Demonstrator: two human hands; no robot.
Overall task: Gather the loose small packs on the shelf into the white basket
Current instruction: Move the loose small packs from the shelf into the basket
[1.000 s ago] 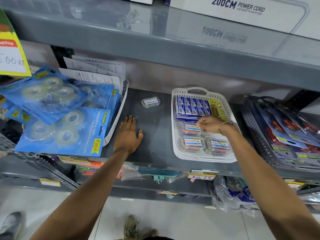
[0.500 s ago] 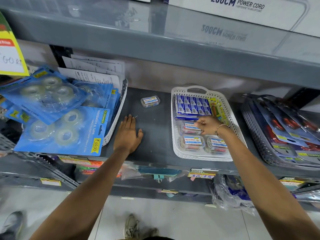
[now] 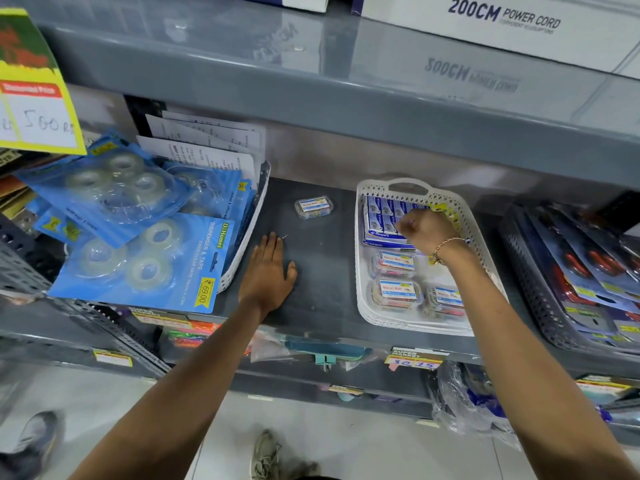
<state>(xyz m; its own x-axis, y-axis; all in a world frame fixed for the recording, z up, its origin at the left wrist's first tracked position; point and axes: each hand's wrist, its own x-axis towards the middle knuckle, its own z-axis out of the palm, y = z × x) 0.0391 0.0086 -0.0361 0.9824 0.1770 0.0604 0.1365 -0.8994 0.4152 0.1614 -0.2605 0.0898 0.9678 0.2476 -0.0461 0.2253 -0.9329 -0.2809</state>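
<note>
One loose small clear pack [image 3: 314, 206] with a blue and white label lies on the dark shelf [image 3: 322, 289], left of the white basket [image 3: 363, 306]. The basket holds three similar packs [image 3: 396, 292] at its front and a block of blue boxes [image 3: 379, 216] at its back. My right hand [image 3: 427, 230] hovers over the blue boxes with fingers curled closed; nothing shows in it. My left hand [image 3: 268, 271] lies flat on the shelf, fingers apart, in front of the loose pack and not touching it.
A white basket of blue tape packs [image 3: 138, 244] and papers stands at the left. A dark basket of carded red items [image 3: 588, 271] stands at the right. The grey upper shelf [image 3: 346, 84] overhangs close above, with a power cord box [image 3: 502, 19] on it.
My right hand rose from the small packs in the middle of the basket and moved back over the blue boxes. My left hand stayed flat on the shelf.
</note>
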